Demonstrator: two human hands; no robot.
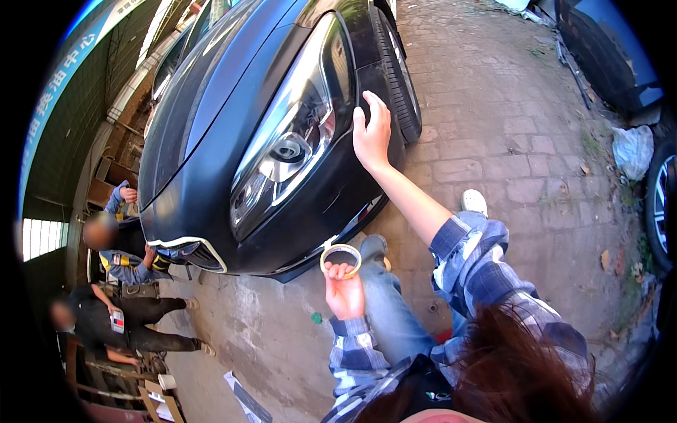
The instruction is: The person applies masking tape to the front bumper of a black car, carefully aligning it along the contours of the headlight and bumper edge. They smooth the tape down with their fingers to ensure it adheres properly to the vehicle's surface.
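Note:
A roll of pale yellow masking tape [345,247] is gripped in my left hand [344,295], whose fingers curl through the ring. From the roll a short loose end rises toward the lower edge of the dark car's bumper [310,218]; whether it sticks there I cannot tell. My right hand [372,134] lies against the bumper corner beside the headlight [285,151], fingers stretched out, holding nothing. Just beyond it is the front wheel [400,77]. Pale tape-like edging [223,262] runs around the grille opening.
Two people, one in a grey-blue jacket [127,264] and one in dark clothes [130,321], are at the left beyond the car's nose. A dark car part [610,53], a white plastic bag [632,150] and a wheel [663,201] sit along the right. Brick paving [508,148] covers the ground.

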